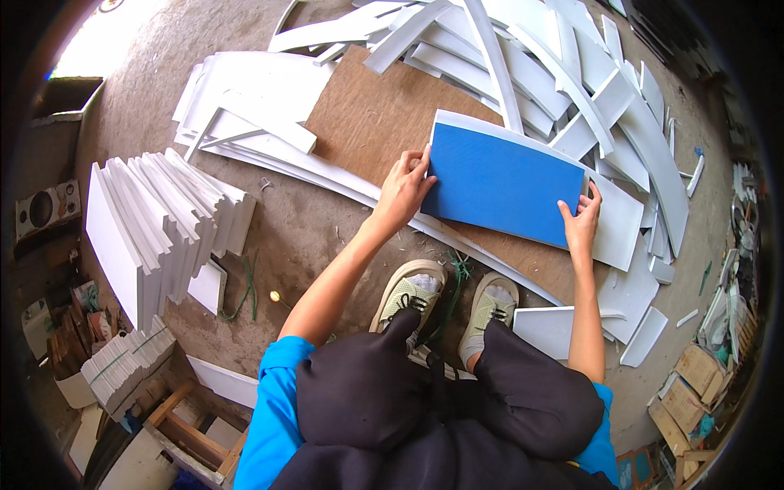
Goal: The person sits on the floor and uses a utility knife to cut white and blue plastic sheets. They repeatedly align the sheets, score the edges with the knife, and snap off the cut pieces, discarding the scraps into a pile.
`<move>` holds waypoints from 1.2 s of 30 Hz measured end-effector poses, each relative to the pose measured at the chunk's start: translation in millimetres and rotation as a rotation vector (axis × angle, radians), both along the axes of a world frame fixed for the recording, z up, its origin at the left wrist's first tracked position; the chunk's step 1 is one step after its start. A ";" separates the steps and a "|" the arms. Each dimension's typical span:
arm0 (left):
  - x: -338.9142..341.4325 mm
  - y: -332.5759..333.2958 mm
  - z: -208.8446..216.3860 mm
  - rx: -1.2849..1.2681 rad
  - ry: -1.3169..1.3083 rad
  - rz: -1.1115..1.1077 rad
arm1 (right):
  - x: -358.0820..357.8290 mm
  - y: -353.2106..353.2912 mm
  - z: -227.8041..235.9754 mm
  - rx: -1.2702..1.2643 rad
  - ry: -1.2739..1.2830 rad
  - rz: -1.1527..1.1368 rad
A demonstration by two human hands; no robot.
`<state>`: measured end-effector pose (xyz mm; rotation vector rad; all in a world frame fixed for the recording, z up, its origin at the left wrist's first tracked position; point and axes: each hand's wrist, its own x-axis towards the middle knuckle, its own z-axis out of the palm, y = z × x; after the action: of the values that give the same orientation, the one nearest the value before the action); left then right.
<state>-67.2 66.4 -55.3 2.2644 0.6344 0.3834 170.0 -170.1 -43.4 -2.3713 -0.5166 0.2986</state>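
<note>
- The left hand [406, 184] is partly closed, fingers bent against the left end of the blue, flat, rectangular panel; the right hand [582, 220] is half open, its thumb and fingers about the panel's right end. How firm either grip is cannot be told.
- Largest: a loose heap of white, straight and curved offcuts [539, 82], beyond the hands on the grey concrete floor [310, 216].
- A brown, rectangular, wood-like board [376, 114] lies over white flat sheets [253, 86].
- White, notched-edge panels [135, 233] stand together at left.
- The blue panel [502, 184] is between the hands, over the brown board and a white, smooth, flat piece [618, 220]; contact with that piece cannot be confirmed.
- Smallest: thin green string [250, 290] on the floor.
- Handling, in judgement: keep both ends evenly supported, align edges by sight before pressing, and keep fingertips clear of the underside.
</note>
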 end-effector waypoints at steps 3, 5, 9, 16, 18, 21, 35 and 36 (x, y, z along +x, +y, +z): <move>-0.8 0.3 0.6 0.012 0.004 -0.015 | 5.2 -2.4 -2.1 -0.012 0.003 0.001; -0.2 -0.3 0.3 0.028 0.003 -0.029 | 9.9 -6.3 -5.3 -0.011 -0.001 0.005; -2.3 0.4 0.2 0.042 0.004 -0.037 | 6.8 0.1 1.6 -0.059 0.030 -0.017; -1.1 -2.2 -2.0 0.047 -0.031 -0.029 | 12.3 -3.1 -0.6 -0.093 0.019 0.012; -0.8 -2.5 -3.0 0.051 -0.009 -0.028 | 14.4 -5.1 -3.3 -0.105 0.019 0.023; -1.0 -2.9 -5.2 0.062 -0.020 -0.025 | 14.6 -4.8 -3.3 -0.120 0.026 0.034; 6.4 -30.2 -9.1 0.226 -0.011 0.042 | 31.4 -15.2 -7.8 0.134 0.210 0.018; 9.0 -34.4 -6.8 0.200 -0.004 0.031 | 33.4 -18.1 -7.2 0.143 0.202 0.014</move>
<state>-58.2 32.1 -62.1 2.4450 0.6553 0.4857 203.4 -188.2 -50.6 -2.1712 -0.4436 0.4861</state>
